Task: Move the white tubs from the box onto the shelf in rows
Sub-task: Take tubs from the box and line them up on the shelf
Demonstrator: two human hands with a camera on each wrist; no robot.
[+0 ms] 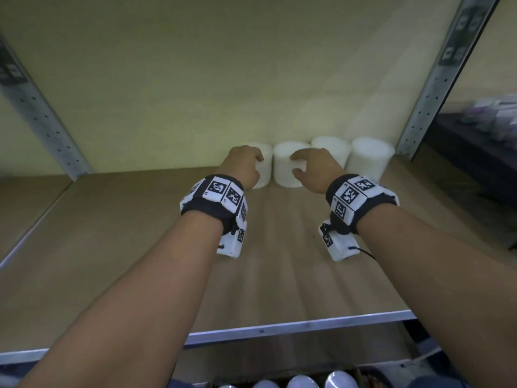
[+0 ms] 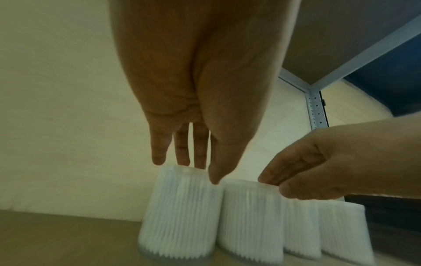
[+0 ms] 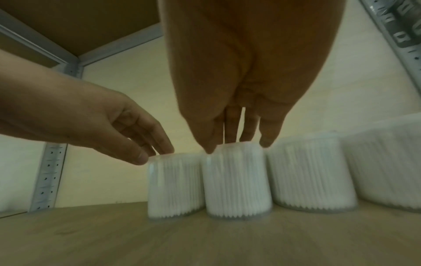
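Several white tubs stand in a row at the back of the wooden shelf [image 1: 279, 264], against the wall. My left hand [image 1: 258, 163] reaches from above and pinches the top rim of the leftmost tub [image 1: 265, 172], thumb in front, fingers behind, as the left wrist view shows on this tub [image 2: 180, 212]. My right hand [image 1: 295, 164] grips the top of the second tub [image 1: 284, 172] the same way, seen also in the right wrist view [image 3: 237, 183]. Both tubs rest on the shelf board and touch each other. The third tub [image 1: 333, 149] and fourth tub [image 1: 369, 159] stand free to the right.
Metal uprights stand at the left [image 1: 47, 121] and right [image 1: 436, 79] of the bay. The shelf's metal front edge [image 1: 279, 329] runs below my forearms. More white tubs [image 1: 302, 383] show in the box at the bottom. An upper shelf board [image 2: 341, 36] hangs overhead.
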